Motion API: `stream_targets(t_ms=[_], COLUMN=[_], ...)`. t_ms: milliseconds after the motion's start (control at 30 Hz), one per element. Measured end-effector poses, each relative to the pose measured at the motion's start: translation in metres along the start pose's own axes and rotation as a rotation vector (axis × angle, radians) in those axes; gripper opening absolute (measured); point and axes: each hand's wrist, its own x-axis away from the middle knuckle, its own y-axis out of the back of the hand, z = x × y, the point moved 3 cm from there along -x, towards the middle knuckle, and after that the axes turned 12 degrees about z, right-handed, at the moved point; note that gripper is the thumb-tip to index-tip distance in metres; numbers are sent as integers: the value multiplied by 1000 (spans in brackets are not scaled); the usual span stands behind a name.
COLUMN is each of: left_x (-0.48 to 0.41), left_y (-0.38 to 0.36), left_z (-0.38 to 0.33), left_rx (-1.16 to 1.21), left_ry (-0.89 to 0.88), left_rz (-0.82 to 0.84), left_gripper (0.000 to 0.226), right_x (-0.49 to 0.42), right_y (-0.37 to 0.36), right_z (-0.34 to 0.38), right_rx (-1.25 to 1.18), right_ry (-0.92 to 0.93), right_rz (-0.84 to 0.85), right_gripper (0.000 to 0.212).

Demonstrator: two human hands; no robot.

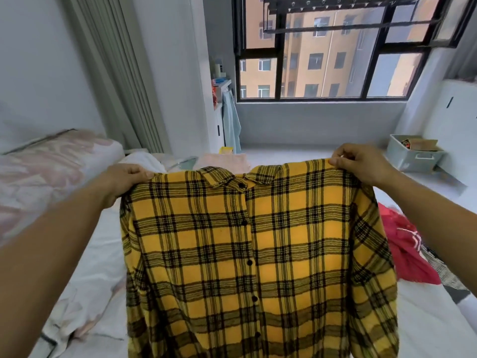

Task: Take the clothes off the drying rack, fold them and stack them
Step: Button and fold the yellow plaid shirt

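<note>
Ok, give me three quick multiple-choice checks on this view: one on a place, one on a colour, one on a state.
1. Where is the red garment relative to the plaid shirt?
A. to its left
B. to its right
C. on the window ledge

2. The shirt's checks are:
A. yellow and black
B. blue and white
C. green and red

3. The shirt is:
A. folded flat
B. hanging on a rack
C. held up, spread out, by both hands

Answers:
1 B: the red cloth lies past the shirt's right edge.
2 A: it has a yellow ground crossed by black lines.
3 C: the left hand and the right hand each pinch a shoulder.
</note>
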Motion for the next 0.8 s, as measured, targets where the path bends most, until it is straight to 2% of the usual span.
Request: stream_targets(t_ms=[67,200,433,667,733,800], left_x=[-43,-121,-216,-209,-196,-180], left_y=[4,21,79,113,106,93], left_z=[-4,-32,-112,-148,-139,-121], left_rx=[14,49,189,252,285,281], left_ry=[8,-57,-259,-481,-476,-435], left_rz=[-10,-77,-280,-216,-178,-149], left_gripper=[25,17,24,18,14,14], right_x=[-41,-123,-228,-231,-217,-200], right_y=[-7,-4,54,93,88,77], right_z=[-12,-13,21,46,47,42], right_rx=[-19,-2,36,0,-6,-9], right_ry=[-26,-37,21,157,180,166], right_rz=[-18,-86,-391,-481,-448,-403], right_gripper=[9,13,29,29,15,19])
